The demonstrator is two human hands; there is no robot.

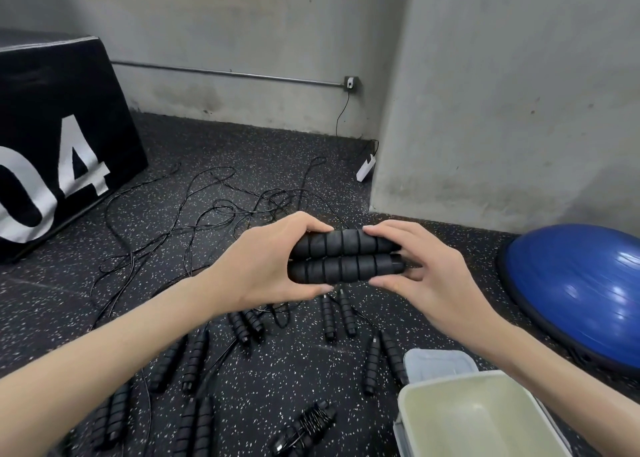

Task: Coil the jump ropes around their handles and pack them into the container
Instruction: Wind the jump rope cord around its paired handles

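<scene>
Two black ribbed jump-rope handles (346,257) lie side by side in the air at the centre of the view. My left hand (270,266) grips their left ends. My right hand (415,269) pinches their right ends with fingers and thumb. Several more pairs of handles (336,318) lie on the speckled floor below, their thin black cords (214,211) tangled further back. One coiled rope bundle (308,425) sits on the floor at the bottom. The open pale container (478,418) stands at the lower right, with nothing visible inside.
A container lid (436,359) lies just behind the container. A blue half-ball trainer (581,294) sits at the right. A black box marked 04 (59,152) stands at the left. Grey walls close the back and right; a white power strip (366,167) lies by the corner.
</scene>
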